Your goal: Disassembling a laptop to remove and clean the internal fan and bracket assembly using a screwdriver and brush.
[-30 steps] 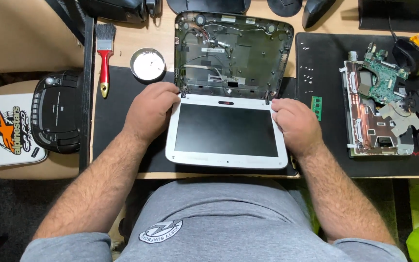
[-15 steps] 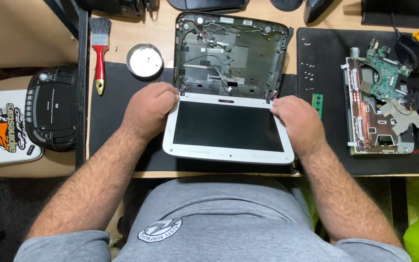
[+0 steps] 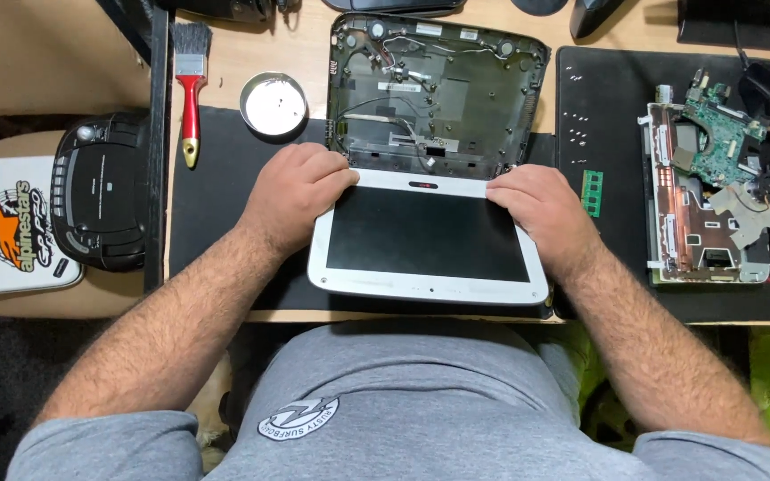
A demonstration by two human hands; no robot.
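This is a home electronics repair bench, a hobbyist's workshop corner rather than a shop floor. A wooden tabletop (image 3: 260, 49) carries black work mats (image 3: 225, 178) under an opened small laptop (image 3: 434, 151) whose base shell lies bare of its boards, wires showing, just beyond the fingers. To the right of the fingers lie a loose memory stick (image 3: 591, 192), scattered tiny screws (image 3: 581, 116) and a removed circuit board on its metal frame (image 3: 706, 196). To the left sit a round metal parts dish (image 3: 273, 104) and a red-handled dusting brush (image 3: 190, 89). A black portable CD player (image 3: 100, 191) and a computer mouse (image 3: 768, 89) give it a domestic look.
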